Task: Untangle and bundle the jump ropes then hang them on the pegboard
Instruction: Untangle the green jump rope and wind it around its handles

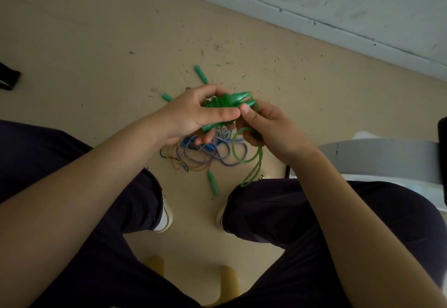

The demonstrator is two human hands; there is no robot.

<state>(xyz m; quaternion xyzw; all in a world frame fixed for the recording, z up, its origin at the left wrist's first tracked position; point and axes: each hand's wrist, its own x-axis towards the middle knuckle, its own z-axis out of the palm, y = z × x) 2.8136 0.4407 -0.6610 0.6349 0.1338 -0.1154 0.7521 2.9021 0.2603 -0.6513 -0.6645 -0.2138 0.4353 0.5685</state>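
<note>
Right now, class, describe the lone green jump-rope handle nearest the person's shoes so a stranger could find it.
Start at the tangle of ropes on the beige floor between the person's knees. Just below it lies a green handle, pointing toward the shoes. Unlike the other green handles, it sits on the near side of the tangle.

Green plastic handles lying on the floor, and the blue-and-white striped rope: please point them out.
Far green plastic handle [201, 74], head view, mid-shaft.
Near green plastic handle [213, 183], head view, mid-shaft.
Blue-and-white striped rope [226, 161], head view, lower loop.
</note>
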